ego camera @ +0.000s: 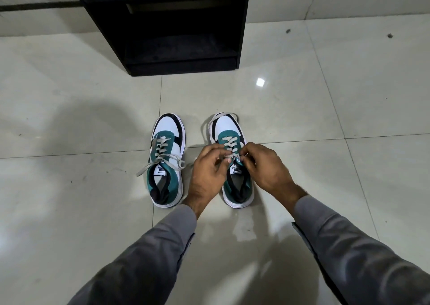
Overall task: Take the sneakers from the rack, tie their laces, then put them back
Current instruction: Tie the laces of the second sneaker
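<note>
- The left hand (pixel 207 165) and right hand (pixel 264 165) meet over the right sneaker (pixel 232 155), each with fingers pressed together, pinching its lace (pixel 229 157) at the top eyelets.
- The hands cover the knot, so whether it is looped or only crossed cannot be told.
- A long loop of that lace runs forward around the toe and lies on the floor (pixel 69 118).
- The left sneaker (pixel 167 160) stands just beside it, apart, toes towards the rack (pixel 172 25) (its lace ends trail loose to both sides).
- Tongue labels on both are too small to read.
- The rack is dark inside; its top is cut off by the frame.
- Grey sleeves (pixel 349 246) hide both forearms.
</note>
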